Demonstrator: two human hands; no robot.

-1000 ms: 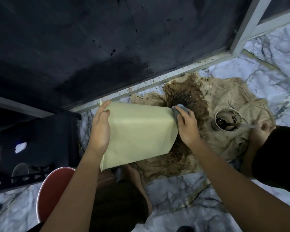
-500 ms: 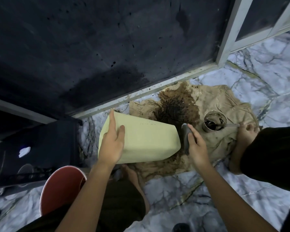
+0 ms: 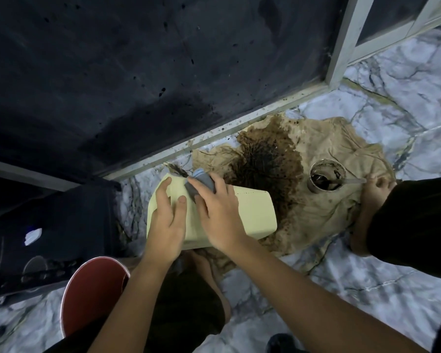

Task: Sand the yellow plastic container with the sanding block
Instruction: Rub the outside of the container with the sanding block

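Observation:
The pale yellow plastic container (image 3: 250,212) lies on its side on the marble floor, its narrow end toward the stained cloth. My left hand (image 3: 167,222) rests flat on its near left part with fingers spread. Over the container's top, my right hand (image 3: 215,212) holds the grey sanding block (image 3: 200,184) against the far left edge, fingers curled over it. Most of the block is hidden under my fingers.
A brown-stained cloth (image 3: 329,200) lies on the marble floor to the right, with a cup of dark liquid (image 3: 326,175) on it. Another person's hand (image 3: 377,187) holds a stick in that cup. A red stool (image 3: 92,291) stands near left. A dark panel rises behind.
My right hand has carried the sanding block from the container's right end across to its far left edge. The container has tipped lower and my left hand now lies flat on it.

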